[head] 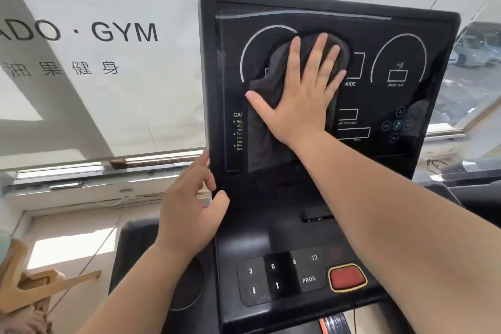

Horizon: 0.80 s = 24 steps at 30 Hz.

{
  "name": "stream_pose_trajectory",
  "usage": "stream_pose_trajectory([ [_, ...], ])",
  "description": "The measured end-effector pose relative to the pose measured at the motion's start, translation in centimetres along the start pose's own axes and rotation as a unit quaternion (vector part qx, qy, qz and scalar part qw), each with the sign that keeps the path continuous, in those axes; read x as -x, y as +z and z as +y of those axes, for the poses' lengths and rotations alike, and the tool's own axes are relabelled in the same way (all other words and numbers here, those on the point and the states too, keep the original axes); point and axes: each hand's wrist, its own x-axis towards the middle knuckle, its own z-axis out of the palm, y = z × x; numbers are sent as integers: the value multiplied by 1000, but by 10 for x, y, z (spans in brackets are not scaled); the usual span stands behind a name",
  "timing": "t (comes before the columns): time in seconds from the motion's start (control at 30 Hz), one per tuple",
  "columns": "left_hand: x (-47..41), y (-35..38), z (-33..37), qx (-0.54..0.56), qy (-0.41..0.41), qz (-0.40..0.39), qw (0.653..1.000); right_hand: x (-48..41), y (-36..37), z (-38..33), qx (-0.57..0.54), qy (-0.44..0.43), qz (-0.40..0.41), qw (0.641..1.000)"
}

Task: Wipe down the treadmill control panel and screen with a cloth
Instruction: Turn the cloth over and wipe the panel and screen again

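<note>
Pressing the cloth [271, 106] flat under my open right hand [298, 95], left hand [189, 214] loosely bracing the screen [393, 106], unwiped glass lying rightward.

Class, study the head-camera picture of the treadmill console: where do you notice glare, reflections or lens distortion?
Head view: daylight from the windows behind throws pale reflections on the glossy black screen, mostly down its right side; the wide-angle lens bows the console frame and stretches the right forearm; the right hand pressing the dark grey cloth is sharp, while the small button icons look soft.
</note>
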Motion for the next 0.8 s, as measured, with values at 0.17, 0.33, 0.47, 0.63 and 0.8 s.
stream_pose_trajectory([
  [0.17,5,3,2,9,-4,14,1000,1,1,-54,22,-147,2,989],
  [0.33,16,2,-1,-57,55,87,993,71,26,-35,22,-206,-55,977],
  [0.47,25,12,-5,-109,71,41,991,142,47,-4,39,-240,-125,962],
  [0.63,35,30,-2,-190,84,5,978,174,38,44,50,-261,-175,948],
  [0.8,47,42,-5,-246,93,-61,963,191,23,93,55,-130,-190,972],
])
